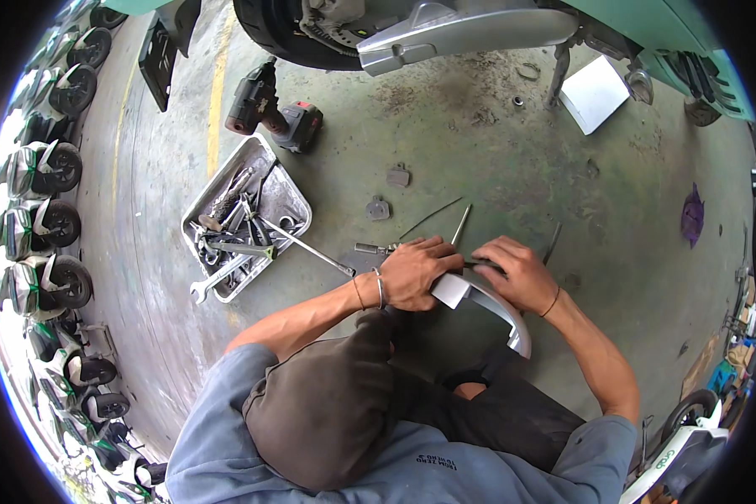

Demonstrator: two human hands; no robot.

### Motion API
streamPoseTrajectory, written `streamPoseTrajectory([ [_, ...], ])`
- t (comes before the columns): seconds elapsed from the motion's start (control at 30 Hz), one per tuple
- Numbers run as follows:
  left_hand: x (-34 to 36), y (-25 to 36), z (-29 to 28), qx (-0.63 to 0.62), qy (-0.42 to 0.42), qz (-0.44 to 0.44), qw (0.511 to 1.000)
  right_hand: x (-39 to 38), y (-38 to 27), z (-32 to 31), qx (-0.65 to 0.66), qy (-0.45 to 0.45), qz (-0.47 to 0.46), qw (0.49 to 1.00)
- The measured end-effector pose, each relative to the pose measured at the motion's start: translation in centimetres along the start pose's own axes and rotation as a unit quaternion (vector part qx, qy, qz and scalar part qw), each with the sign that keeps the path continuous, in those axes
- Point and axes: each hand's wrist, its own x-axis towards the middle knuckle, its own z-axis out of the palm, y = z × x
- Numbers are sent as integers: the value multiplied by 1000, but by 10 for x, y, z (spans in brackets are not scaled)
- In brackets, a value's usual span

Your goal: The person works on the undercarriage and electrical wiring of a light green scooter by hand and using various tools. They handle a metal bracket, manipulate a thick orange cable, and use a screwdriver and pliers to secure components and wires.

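My left hand [420, 273] is closed on the upper end of a curved silver part [504, 315]. My right hand [517, 277] is closed beside it, fingers curled over a thin dark piece [470, 265] that I cannot clearly make out. Just beyond my hands lie a thin silver rod [461, 223], a thin dark strip [428, 215] and a metal tool [370, 248]. Two small pads [379, 210] lie farther forward on the floor. A metal tray [302, 210] of wrenches and other tools is to my left, with a long bar reaching over its edge.
A cordless impact driver [256, 101] stands beyond the tray. A raised scooter with a silver arm [470, 38] is ahead, near a white sheet [594, 92]. A purple rag [692, 217] lies at right. Parked scooters [46, 227] line the left; another scooter [689, 445] is at lower right.
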Motion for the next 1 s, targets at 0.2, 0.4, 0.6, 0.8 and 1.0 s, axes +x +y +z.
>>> streamPoseTrajectory([
  [0.2, -61, -19, -26, -45, 148, -123, 980, 22, 9, -19, -105, 400, -45, 910],
  [0.4, -147, -32, -25, -307, 186, -323, 876, 2, 70, 59, -252, -75, -14, 965],
  [0.6, -171, -27, -11, -409, 249, -393, 786, 2, 100, 110, -239, -104, -99, 960],
  [0.8, -152, -30, -10, -357, 248, -368, 822, 11, 102, 94, -265, -145, -167, 939],
  [1.0, -106, -47, -32, -351, 109, -310, 877, 4, 29, 45, -309, -53, -264, 912],
])
